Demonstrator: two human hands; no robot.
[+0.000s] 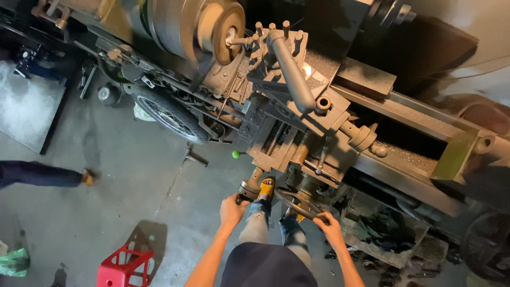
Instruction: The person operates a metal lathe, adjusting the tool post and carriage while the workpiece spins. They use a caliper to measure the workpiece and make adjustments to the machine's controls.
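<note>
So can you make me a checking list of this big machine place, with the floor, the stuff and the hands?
Surface: grey concrete floor, stained and dusty.
Job's things: large metal lathe; round workpiece in the chuck, blurred; handwheel; small crank handle.
Clutter: red plastic stool, green bag, motorbike wheel, scrap pile beside the lathe.
Hands: left hand grips the small crank handle; right hand grips the handwheel rim.
Cables: nothing seen.
Surroundings: another person's leg at the left edge; green knob on a lever.
</note>
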